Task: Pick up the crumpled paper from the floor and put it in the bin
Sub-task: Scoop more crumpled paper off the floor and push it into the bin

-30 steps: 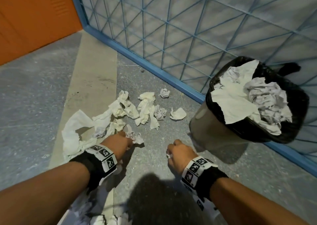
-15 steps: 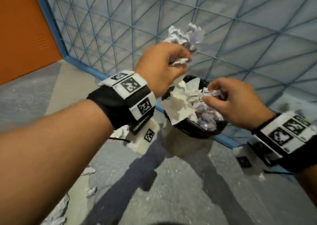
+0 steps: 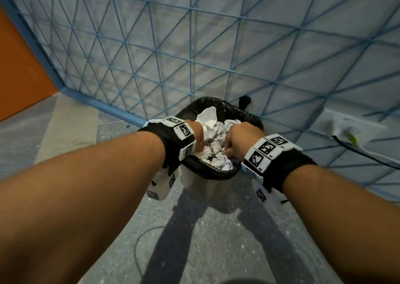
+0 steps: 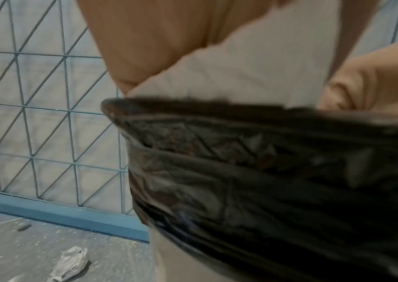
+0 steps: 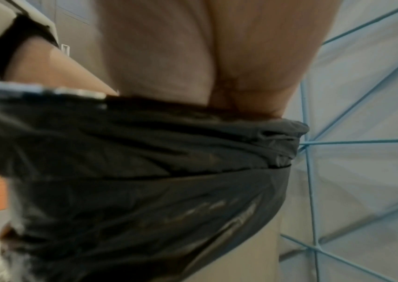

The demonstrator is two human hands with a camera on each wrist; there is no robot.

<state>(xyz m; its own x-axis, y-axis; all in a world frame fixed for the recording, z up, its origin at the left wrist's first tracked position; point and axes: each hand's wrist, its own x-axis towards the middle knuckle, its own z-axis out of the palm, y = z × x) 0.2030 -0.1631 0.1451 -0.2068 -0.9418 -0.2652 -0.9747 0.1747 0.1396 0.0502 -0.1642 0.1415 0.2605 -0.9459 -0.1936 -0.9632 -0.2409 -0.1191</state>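
The bin (image 3: 216, 175), lined with a black bag (image 4: 265, 171), stands against the blue mesh fence and is heaped with crumpled paper (image 3: 213, 128). Both my hands reach down into it from above. My left hand (image 3: 198, 137) is at the left rim; its fingers are hidden among the paper, and a white sheet (image 4: 253, 66) lies against its palm. My right hand (image 3: 228, 148) is at the right side, with its fingers curled down into crumpled paper. In the right wrist view the bag's rim (image 5: 193, 122) hides the fingers.
A blue wire mesh fence (image 3: 194, 56) runs right behind the bin, with an orange wall (image 3: 19, 71) at the left. One crumpled paper (image 4: 70, 265) lies on the grey floor left of the bin. A black cable (image 3: 363, 151) runs along the fence at the right.
A second ago both hands were taking paper from the floor. They rose with it above the bin and have now dropped down into the bin's opening.
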